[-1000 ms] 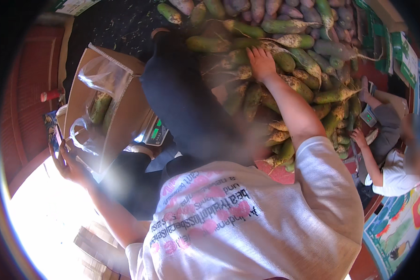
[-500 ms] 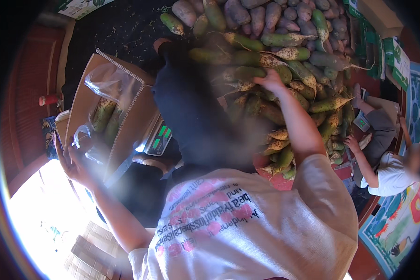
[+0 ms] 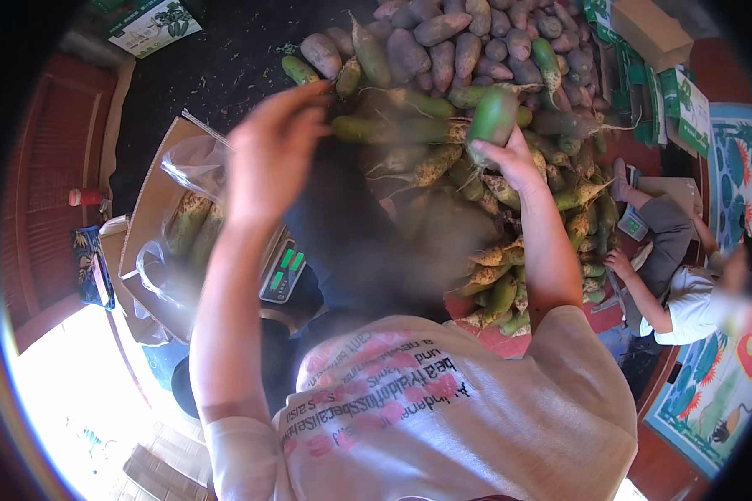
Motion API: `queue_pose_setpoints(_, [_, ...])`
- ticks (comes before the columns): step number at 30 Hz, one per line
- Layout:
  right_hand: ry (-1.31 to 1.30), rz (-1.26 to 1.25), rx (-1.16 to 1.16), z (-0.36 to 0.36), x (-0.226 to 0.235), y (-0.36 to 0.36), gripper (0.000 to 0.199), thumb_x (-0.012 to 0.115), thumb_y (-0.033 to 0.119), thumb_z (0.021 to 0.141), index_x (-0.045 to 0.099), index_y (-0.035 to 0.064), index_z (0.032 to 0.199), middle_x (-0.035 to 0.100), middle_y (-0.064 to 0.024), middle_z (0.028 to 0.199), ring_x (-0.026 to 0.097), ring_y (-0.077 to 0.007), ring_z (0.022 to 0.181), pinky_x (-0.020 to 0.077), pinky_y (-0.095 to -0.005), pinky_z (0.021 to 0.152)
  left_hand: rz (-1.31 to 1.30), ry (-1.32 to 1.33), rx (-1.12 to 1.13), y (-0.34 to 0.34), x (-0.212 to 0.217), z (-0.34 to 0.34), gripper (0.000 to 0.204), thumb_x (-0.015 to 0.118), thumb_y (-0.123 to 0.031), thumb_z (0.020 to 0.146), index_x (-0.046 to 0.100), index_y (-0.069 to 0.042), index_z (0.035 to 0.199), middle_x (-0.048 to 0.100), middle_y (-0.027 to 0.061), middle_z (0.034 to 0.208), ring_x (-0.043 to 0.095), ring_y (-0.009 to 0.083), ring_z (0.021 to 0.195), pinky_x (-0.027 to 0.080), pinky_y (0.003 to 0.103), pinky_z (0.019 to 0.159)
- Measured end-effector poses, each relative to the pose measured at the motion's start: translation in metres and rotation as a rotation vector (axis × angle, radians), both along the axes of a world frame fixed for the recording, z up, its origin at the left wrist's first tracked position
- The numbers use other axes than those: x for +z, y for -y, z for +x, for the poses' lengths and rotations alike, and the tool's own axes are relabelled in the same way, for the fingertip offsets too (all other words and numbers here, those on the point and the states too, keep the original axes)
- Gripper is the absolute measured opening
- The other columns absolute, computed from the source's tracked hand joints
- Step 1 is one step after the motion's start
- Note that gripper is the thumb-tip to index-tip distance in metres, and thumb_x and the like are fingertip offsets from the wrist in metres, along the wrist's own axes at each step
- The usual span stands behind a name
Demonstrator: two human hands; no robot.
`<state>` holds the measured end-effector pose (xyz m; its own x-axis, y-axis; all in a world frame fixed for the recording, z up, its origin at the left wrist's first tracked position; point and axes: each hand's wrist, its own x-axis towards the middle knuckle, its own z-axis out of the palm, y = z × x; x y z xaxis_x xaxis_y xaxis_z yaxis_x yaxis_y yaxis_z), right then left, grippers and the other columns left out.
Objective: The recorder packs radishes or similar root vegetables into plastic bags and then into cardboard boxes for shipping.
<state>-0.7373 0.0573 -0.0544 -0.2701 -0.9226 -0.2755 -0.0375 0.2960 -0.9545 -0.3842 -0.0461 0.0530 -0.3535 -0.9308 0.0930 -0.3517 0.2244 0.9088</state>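
Note:
My right hand [image 3: 514,161] is closed round the lower end of a green radish [image 3: 493,117], lifted above the heap. Beneath it lies the pile of green radishes [image 3: 433,165], many with soil and long thin roots. My left hand [image 3: 271,154] is raised between the pile and the cardboard box [image 3: 146,188], blurred by motion, its fingers apart and nothing visible in them. Inside the box, a clear plastic bag [image 3: 199,163] lies around a few green radishes [image 3: 190,221]. My left forearm covers part of the box.
A scale [image 3: 282,269] with a lit green display is beside the box. Purplish root vegetables [image 3: 468,54] are heaped at the far side. At right, another person [image 3: 689,296] sits near a second scale [image 3: 633,224]. Printed cartons [image 3: 685,108] stand at far right, another carton [image 3: 154,29] at far left.
My right hand has picked a green radish up off the pile and turned it upright. My left hand has moved from beside the box up and right, toward the pile.

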Motion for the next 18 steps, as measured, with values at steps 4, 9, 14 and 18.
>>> queue_pose_setpoints(4, [-0.305, -0.230, 0.143, 0.018, 0.020, 0.000, 0.079, 0.085, 0.015, 0.073, 0.044, 0.0011, 0.139, 0.061, -0.0126, 0.125, 0.059, -0.0258, 0.116, 0.0451, -0.0374, 0.102, -0.042, 0.029, -0.274, -0.001, -0.020, -0.089, 0.049, 0.066, -0.034, 0.095, 0.057, -0.007, 0.135, 0.071, 0.0157, 0.106, 0.069, 0.0193, 0.083, 0.054, 0.034, 0.078])
queue_pose_setpoints(9, [-0.804, -0.150, 0.286, 0.033, 0.038, 0.002, 0.088, 0.087, 0.015, 0.063, 0.044, -0.0008, 0.138, 0.057, -0.0181, 0.130, 0.058, -0.0280, 0.119, 0.0449, -0.0377, 0.103, -0.069, 0.261, -0.266, -0.009, -0.013, -0.119, 0.037, 0.049, -0.038, 0.100, 0.061, -0.003, 0.102, 0.069, 0.0266, 0.094, 0.066, 0.0460, 0.091, 0.054, 0.051, 0.078])
queue_pose_setpoints(14, [-0.620, -0.205, 0.207, 0.038, 0.035, -0.003, 0.080, 0.084, 0.003, 0.064, 0.046, 0.0006, 0.135, 0.059, -0.0146, 0.125, 0.058, -0.0226, 0.114, 0.0479, -0.0372, 0.099, -0.231, 0.112, -0.283, -0.008, -0.056, -0.120, 0.023, 0.051, -0.021, 0.097, 0.059, 0.000, 0.094, 0.067, 0.0255, 0.080, 0.067, 0.0447, 0.079, 0.054, 0.054, 0.071])
queue_pose_setpoints(18, [-1.493, -0.024, 0.328, -0.011, 0.033, 0.004, 0.075, 0.080, 0.007, 0.066, 0.048, 0.0035, 0.133, 0.059, -0.0160, 0.129, 0.058, -0.0353, 0.118, 0.0475, -0.0469, 0.098, -0.152, -0.023, 0.041, 0.007, -0.017, -0.046, 0.019, 0.054, -0.017, 0.095, 0.056, 0.002, 0.099, 0.066, 0.0247, 0.082, 0.067, 0.0449, 0.078, 0.054, 0.052, 0.072])
